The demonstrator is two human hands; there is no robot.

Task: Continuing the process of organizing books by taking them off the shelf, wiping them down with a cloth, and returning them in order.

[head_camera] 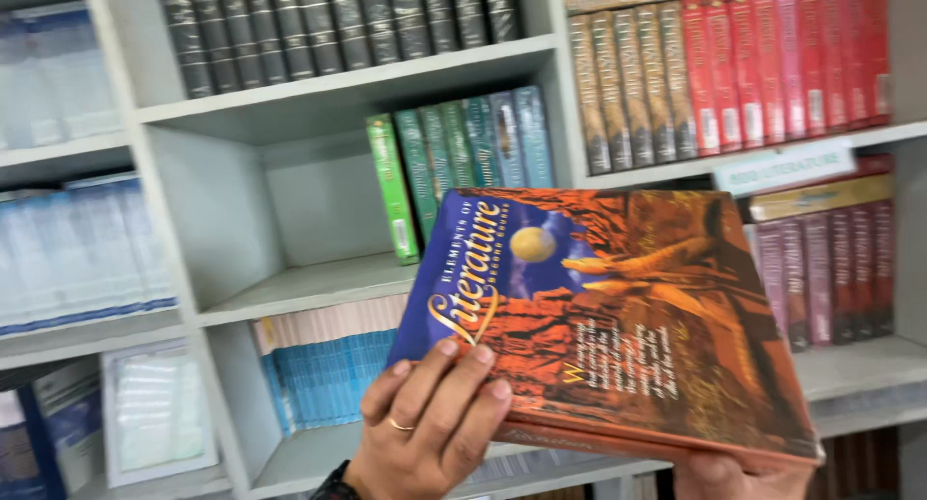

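A large hardcover book [618,317] is held flat and tilted in front of grey shelving [319,90], its glossy cover showing orange-red rock forms, a deep blue corner and a pale round moon. The book is rectangular and thick, with a reddish edge along its near side.

The left hand [430,423] is closed on the book's near left corner: fingers are laid over the cover and curled around the edge, and a thin gold ring is seen on one finger. A dark band is visible at the wrist. Only a small part of the right hand [734,476] is shown beneath the book's near right edge; it is pressed against the underside, but how its fingers are set cannot be told.

Behind the book, on the middle shelf, six slim green and teal volumes [454,157] are stood upright, the leftmost one leaning slightly. The rest of that compartment is seen as matte painted board. Above, a row of dark, ribbed-spine volumes [338,27] is packed tightly. To the right, brown spines are followed by a run of red books [782,66]. Lower right, maroon volumes [830,268] are lined up. At the left, pale blue sets [87,249] are blurred. Below the middle shelf, thin blue and cream booklets [328,360] are stacked closely; their count cannot be made out.
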